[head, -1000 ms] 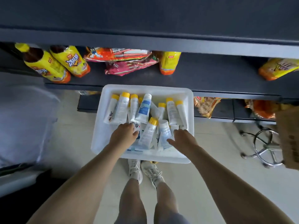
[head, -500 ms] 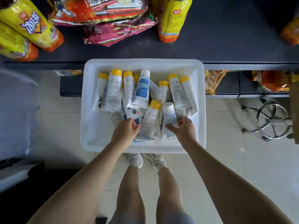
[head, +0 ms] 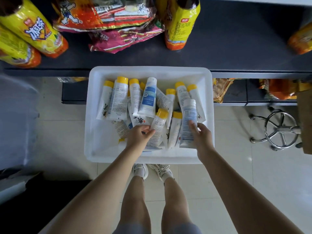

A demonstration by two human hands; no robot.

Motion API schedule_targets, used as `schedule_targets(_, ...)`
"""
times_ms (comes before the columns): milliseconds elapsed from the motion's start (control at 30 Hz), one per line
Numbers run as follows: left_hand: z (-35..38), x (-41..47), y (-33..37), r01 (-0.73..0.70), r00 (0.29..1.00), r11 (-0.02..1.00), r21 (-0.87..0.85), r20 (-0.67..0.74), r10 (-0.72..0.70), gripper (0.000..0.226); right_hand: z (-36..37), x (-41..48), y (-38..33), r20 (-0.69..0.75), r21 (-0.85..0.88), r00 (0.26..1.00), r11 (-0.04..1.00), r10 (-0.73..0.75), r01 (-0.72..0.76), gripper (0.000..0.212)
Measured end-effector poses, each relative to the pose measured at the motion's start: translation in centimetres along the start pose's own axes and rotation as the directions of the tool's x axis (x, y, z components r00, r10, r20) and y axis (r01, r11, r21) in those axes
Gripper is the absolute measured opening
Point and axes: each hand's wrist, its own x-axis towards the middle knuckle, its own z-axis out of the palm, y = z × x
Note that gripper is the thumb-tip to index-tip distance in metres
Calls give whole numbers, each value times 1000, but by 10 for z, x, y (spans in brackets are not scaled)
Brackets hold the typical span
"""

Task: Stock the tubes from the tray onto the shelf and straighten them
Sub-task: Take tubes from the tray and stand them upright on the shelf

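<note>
- Lifted since 0.5 s ago: pale-blue tube (head: 189,115), now raised off the heap by right hand (head: 202,139), white cap pointing toward the shelf (head: 228,53), with another yellow cap uncovered beneath it. Left hand (head: 138,137) in much the same spot as before.
- Right fingers (head: 192,126) wrapped round the lower half of that tube, grasping it firmly.
- Left fingers pinching the edge of a yellow-capped tube (head: 159,122) near the middle of the tray (head: 148,70); a light-looking grasp, tube not yet raised.
- Step in hand, by judgement: picking up the first tubes, 1 per hand; no tube seen on the shelf yet.
- Remaining tubes (head: 121,98) heaped loosely in the tray, more than 10, mostly caps toward the shelf, several crossing and overlapping.
- Tray white and deep-walled, far rim right at the shelf's front edge; support beneath hidden.
- Next move, probably: carrying both tubes up and forward over the far rim to the bare dark stretch of shelf right of the yellow bottle (head: 181,22), clear of the snack bags (head: 108,16). Fuller grip needed on the left first, given the risk of dragging overlapped neighbours along.
- Look of the tubes: soft white squeeze tubes, flat crimped tails, round caps, printed text. Likely to slide easily over one another; probably steadiest for straightening when stood on the cap.
</note>
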Motion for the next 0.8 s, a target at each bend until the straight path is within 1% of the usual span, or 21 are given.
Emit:
schedule_targets(33,3,1,2,-4,1000,1000,-25,-5,4,24,-2,3,-1,2,31,1000,999,21,-21,30)
schedule_targets(100,8,1,6,-4,999,999,-44,-35,3,22,-7,11,-1,17,60,998,996,59,-60,27)
schedule_targets(200,14,3,3,-21,996,998,65,-87,27,29,-12,15,1,45,46,996,995,82,-84,26)
schedule_targets(267,18,5,1,6,996,988,154,-89,7,36,-12,14,2,70,74,994,994,78,-84,25)
schedule_targets(367,19,6,3,70,995,982,173,-84,-56,43,-10,12,5,95,124,993,988,76,-88,14)
schedule_targets(467,18,7,4,62,996,989,134,-76,-52,42,-7,9,5,105,127,992,988,71,-84,10)
schedule_targets(567,18,4,1,11,996,998,68,-89,-5,32,-5,8,2,109,125,992,989,62,-75,10)
schedule_targets(633,13,2,3,-9,998,1000,1,-62,9,26,-4,8,-1,115,107,992,992,56,-68,11)
schedule_targets(733,0,0,11,-10,1000,992,-130,-19,8,26,-2,7,-7,126,80,991,996,35,-45,11)
schedule_targets(800,-10,1,17,-34,999,991,-132,-4,34,27,0,5,-13,122,60,992,998,24,-31,10)
